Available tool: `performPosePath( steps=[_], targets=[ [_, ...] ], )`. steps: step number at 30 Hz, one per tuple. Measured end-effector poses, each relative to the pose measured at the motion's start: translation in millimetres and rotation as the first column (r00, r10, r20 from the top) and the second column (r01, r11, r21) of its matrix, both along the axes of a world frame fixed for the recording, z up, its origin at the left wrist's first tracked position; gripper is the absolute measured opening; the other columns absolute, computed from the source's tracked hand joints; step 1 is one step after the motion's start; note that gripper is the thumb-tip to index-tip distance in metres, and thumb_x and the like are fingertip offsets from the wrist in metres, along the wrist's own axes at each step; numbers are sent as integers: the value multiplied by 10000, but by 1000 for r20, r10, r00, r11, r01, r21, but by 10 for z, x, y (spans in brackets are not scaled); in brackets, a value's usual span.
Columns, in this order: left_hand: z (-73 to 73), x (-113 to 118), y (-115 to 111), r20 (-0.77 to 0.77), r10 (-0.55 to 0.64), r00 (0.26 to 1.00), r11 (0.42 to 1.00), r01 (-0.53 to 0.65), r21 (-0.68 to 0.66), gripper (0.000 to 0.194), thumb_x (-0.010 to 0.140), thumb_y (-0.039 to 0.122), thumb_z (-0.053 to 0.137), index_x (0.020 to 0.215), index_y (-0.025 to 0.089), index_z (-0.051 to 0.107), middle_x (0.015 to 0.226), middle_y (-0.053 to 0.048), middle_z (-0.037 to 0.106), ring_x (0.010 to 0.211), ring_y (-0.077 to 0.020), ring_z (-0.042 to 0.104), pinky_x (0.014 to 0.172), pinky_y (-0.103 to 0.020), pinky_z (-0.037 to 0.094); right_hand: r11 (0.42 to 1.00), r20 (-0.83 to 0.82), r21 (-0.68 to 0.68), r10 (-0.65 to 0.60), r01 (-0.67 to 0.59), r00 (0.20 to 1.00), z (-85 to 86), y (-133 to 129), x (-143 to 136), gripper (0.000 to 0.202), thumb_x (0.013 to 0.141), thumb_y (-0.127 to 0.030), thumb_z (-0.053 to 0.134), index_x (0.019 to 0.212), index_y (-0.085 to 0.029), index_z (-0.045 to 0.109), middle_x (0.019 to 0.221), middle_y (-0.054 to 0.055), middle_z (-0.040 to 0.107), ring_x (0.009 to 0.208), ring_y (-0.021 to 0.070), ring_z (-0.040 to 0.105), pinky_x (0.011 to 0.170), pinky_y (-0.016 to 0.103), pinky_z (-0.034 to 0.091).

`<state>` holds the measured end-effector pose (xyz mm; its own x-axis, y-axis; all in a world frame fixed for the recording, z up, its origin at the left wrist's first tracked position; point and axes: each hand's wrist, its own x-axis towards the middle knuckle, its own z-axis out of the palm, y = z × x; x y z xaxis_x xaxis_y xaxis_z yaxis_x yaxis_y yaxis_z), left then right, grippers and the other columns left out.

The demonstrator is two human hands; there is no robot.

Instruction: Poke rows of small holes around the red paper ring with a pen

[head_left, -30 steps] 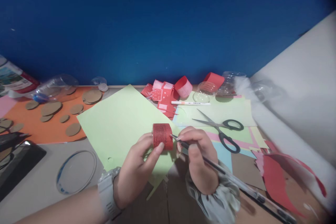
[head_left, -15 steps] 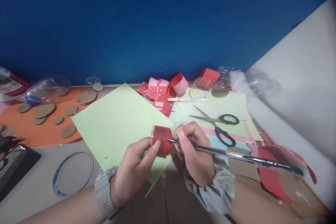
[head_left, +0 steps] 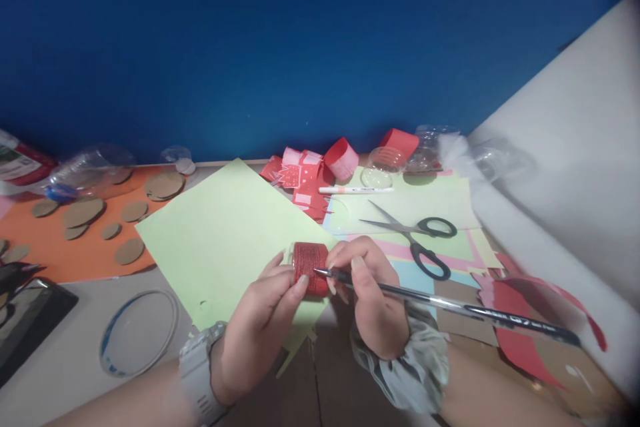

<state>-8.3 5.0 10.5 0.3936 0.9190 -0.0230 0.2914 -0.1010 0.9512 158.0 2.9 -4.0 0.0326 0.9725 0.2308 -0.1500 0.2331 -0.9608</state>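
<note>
Between the thumb and fingers of my left hand (head_left: pixel 263 320) is a small red cylinder (head_left: pixel 311 259), lying on its side with a clear rim toward the left. Rows of dark marks cover its red surface. My right hand (head_left: pixel 377 300) pinches a long pen (head_left: pixel 445 299) with a clear barrel, and the black tip meets the cylinder near my left thumb. Fingers of the right hand are close to the cylinder's right end; whether they touch it I cannot tell. Under both, a light green paper sheet (head_left: pixel 215 233) lies at an angle.
Scissors (head_left: pixel 410 233) lie partly spread on coloured papers to the right, below a white marker (head_left: pixel 356 191). Red paper pieces (head_left: pixel 310 180) sit at the back. Cardboard discs (head_left: pixel 130 251) rest on orange paper (head_left: pixel 100 267) at left, near a clear ring (head_left: pixel 104 340). A blue wall (head_left: pixel 300 47) closes the back.
The pen tip has shifted slightly left and down on the red cylinder. My left fingers have changed their hold, with a finger now raised behind the cylinder.
</note>
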Motion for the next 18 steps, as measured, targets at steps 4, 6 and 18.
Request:
performPosePath(
  steps=[4, 6, 18],
  targets=[
    [-35, -19, 13, -69, -51, 996, 998, 53, 31, 292, 1018, 260, 486, 851, 221, 723, 881, 2, 769, 976, -195, 701, 1276, -388, 145, 999, 25, -8, 41, -41, 999, -43, -7, 22, 345, 1045, -494, 474, 875, -224, 604, 748, -2, 575, 550, 124, 463, 496, 269, 359],
    [-33, -17, 34, -82, -64, 995, 998, 65, 11, 260, 1010, 254, 502, 866, 224, 716, 924, 7, 782, 982, -196, 705, 1282, -419, 115, 997, -4, 14, 76, -76, 997, -69, -9, 26, 345, 1046, -505, 465, 905, -230, 619, 794, 7, 588, 577, 130, 483, 517, 277, 379],
    [-36, 1, 43, -100, -15, 995, 1000, 13, -16, 349, 1019, 316, 413, 694, 210, 483, 663, 50, 616, 659, -141, 570, 1270, -423, 189, 989, 149, 122, -98, 80, 984, 43, 88, 24, 102, 952, -240, 658, 856, -242, 623, 783, -22, 579, 704, 135, 551, 629, 261, 424]
  ],
)
